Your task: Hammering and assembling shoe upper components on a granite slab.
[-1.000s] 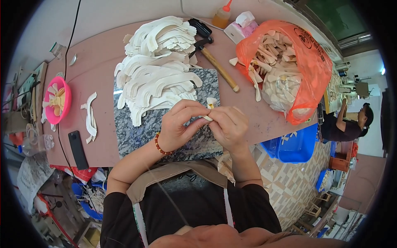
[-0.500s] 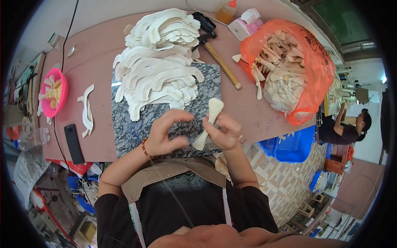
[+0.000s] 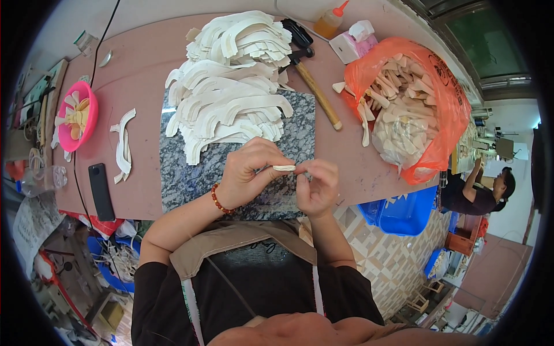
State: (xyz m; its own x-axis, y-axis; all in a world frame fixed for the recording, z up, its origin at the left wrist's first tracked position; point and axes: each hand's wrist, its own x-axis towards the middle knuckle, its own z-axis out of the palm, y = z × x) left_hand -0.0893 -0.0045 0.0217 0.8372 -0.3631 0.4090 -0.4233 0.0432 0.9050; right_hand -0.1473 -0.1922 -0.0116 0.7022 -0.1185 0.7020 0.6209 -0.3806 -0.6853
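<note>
Over the dark speckled stone slab [image 3: 231,187], my left hand [image 3: 251,173] pinches a small white strip [image 3: 284,168] between thumb and fingers. Only a narrow, folded-looking end of it shows; the rest is hidden by the fingers. My right hand [image 3: 318,185] is at the strip's right end, its index fingertip touching or nearly touching it. The right thumb stands apart from that finger. Beyond my hands, a large stack of curved white pieces [image 3: 231,86] covers the back of the slab, in overlapping rows.
A wooden-handled hammer [image 3: 317,95] lies right of the stack. Farther right, an orange plastic bag [image 3: 453,115] holds many flared pale pieces. At left are a pink bowl [image 3: 92,118], a loose curved piece [image 3: 123,144] and a black phone [image 3: 101,193]. Another person [image 3: 479,193] works at far right.
The flared white strip was in my right hand, held slanted; now my left hand has it, turned with a narrow end showing. My left hand has closed and moved right.
</note>
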